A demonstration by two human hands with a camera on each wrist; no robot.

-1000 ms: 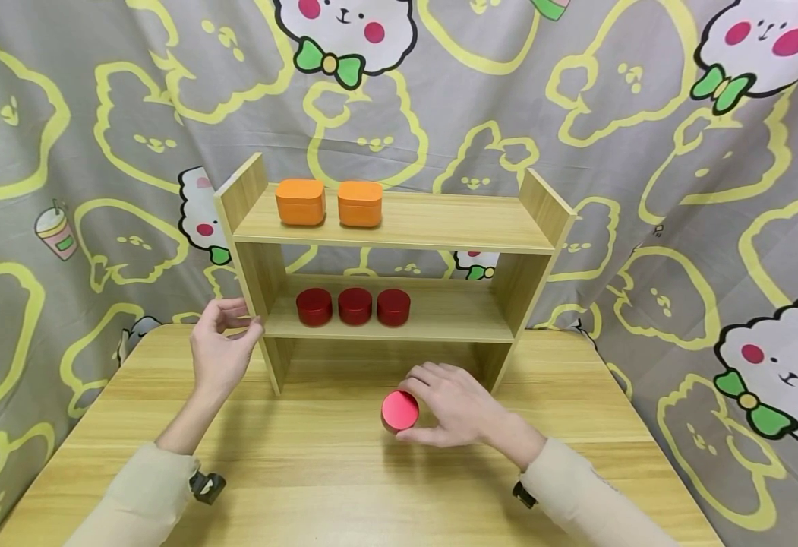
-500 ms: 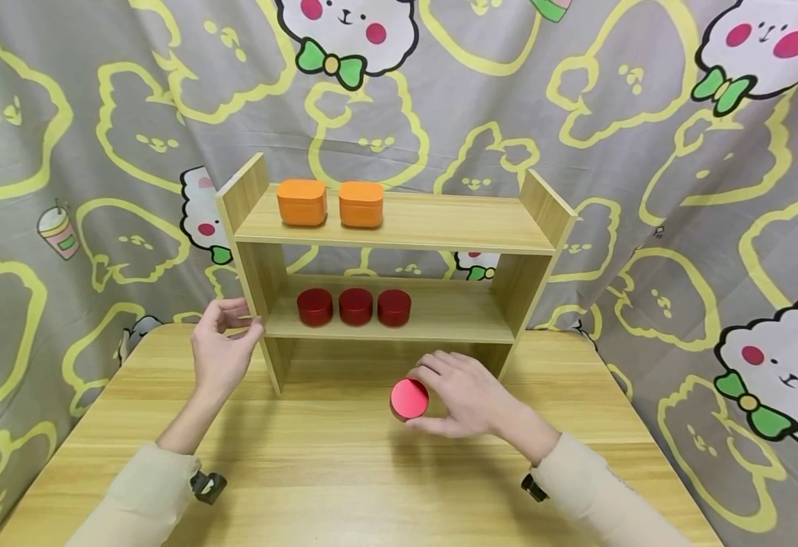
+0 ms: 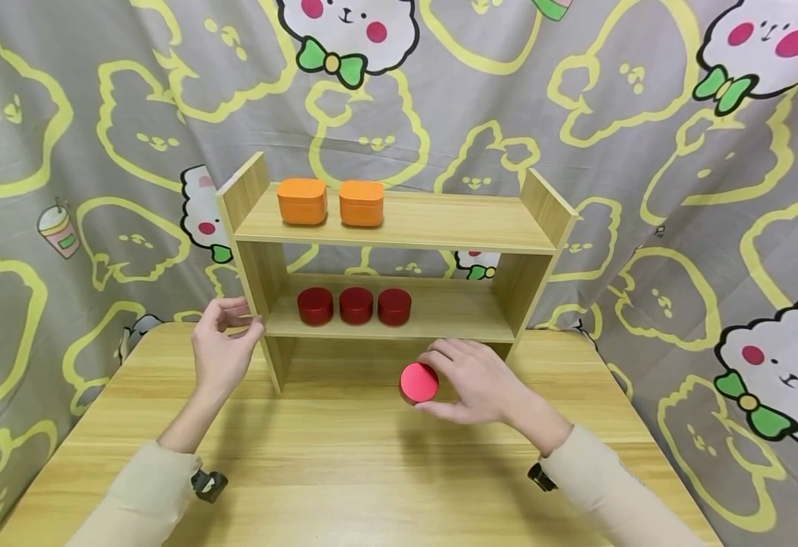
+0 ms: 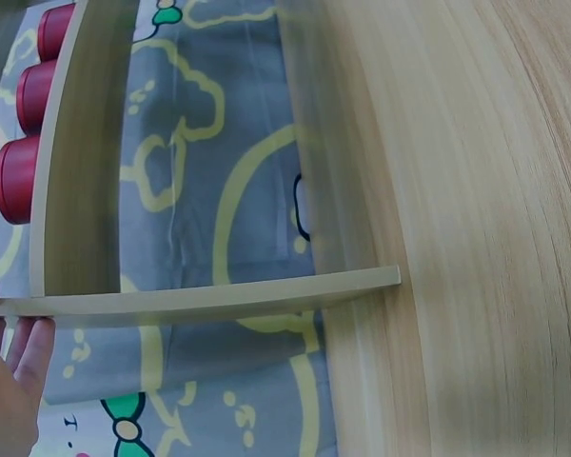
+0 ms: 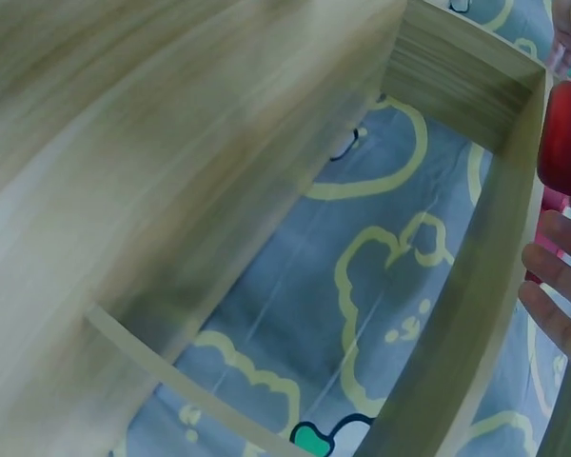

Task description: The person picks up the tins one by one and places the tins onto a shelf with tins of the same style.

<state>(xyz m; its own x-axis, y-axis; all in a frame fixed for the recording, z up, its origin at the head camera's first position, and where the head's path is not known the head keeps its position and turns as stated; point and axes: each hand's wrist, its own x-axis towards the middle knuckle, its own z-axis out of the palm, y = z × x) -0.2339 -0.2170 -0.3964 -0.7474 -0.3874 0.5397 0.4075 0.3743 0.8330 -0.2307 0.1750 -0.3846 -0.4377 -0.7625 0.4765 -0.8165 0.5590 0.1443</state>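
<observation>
My right hand grips a round red tin between thumb and fingers, raised over the table in front of the shelf's lower opening. In the right wrist view the tin shows at the right edge, with the fingers below it. My left hand holds the left side panel of the wooden shelf; the left wrist view has fingers on one face of that panel and the thumb on the other. Three matching red tins stand in a row on the middle board, left of centre.
Two orange boxes with rounded corners sit on the top board, towards the left. The shelf stands at the back of a wooden table. Behind it hangs a grey patterned curtain. Right of the tins, the middle board shows bare wood.
My right hand has carried the red tin up, back and slightly right, closer to the shelf. The left hand has stayed on the side panel.
</observation>
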